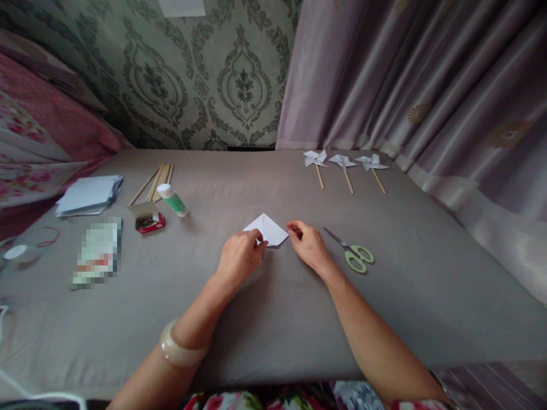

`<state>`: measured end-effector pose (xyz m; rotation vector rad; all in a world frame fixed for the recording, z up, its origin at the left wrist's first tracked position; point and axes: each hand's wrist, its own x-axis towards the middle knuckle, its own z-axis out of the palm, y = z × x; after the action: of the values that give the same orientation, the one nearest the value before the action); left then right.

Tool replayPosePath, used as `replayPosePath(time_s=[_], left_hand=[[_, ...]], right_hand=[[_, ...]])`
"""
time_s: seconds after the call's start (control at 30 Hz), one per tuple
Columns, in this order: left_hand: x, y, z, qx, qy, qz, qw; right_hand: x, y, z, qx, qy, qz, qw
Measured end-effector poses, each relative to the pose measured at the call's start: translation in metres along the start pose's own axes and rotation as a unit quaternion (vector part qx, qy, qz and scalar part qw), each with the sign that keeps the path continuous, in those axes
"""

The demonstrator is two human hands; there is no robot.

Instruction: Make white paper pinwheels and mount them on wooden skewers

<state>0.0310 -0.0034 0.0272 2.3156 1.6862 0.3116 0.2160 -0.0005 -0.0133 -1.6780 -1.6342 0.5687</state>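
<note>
While left fingers (pixel 255 235) and right fingers (pixel 294 225) pinch folded paper (pixel 271 230), an open red box (pixel 154 227) holds small pieces (pixel 146 221).

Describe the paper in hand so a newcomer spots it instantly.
On the grey-covered table, go to the middle, between the left hand and the right hand. The white paper there has a pointed far corner; unlike the three pinwheels farther back to the right, it shows no stick.

Creased white paper (pixel 273 232) on the grey tablecloth (pixel 273 330), one corner toward the far edge
</note>
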Motion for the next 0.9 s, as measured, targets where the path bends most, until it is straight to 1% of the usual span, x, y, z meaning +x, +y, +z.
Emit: replayPosePath(time_s=[0.07, 0.1, 0.2, 0.3, 0.53, 0.67, 0.77, 0.9], left_hand=[[-0.003, 0.009, 0.004, 0.051, -0.008, 0.078, 0.996], [-0.004, 0.012, 0.006, 0.075, -0.014, 0.104, 0.992], [-0.004, 0.018, 0.009, 0.126, -0.036, 0.141, 0.981], [-0.002, 0.016, 0.011, 0.157, -0.041, 0.166, 0.973], [0.001, 0.006, 0.006, 0.175, -0.002, 0.189, 0.966], [0.003, 0.003, 0.002, 0.163, 0.002, 0.189, 0.968], [0.005, -0.002, 0.003, 0.143, 0.018, 0.196, 0.97], [0.007, -0.008, 0.005, 0.125, 0.041, 0.198, 0.971]], right_hand=[[0.0, 0.0, 0.001, -0.002, 0.0, -0.001, 1.0], [0.0, 0.0, 0.001, -0.003, 0.001, 0.0, 1.0], [0.001, 0.001, 0.001, -0.005, 0.005, 0.008, 1.0], [0.001, 0.001, 0.001, -0.005, 0.008, 0.012, 1.0], [0.002, 0.0, -0.002, 0.005, 0.021, 0.022, 1.0], [0.003, 0.004, -0.004, 0.013, 0.003, 0.021, 1.0], [0.003, 0.005, -0.006, -0.007, -0.004, -0.006, 1.0], [0.0, 0.0, -0.01, -0.062, -0.021, -0.059, 0.996]])
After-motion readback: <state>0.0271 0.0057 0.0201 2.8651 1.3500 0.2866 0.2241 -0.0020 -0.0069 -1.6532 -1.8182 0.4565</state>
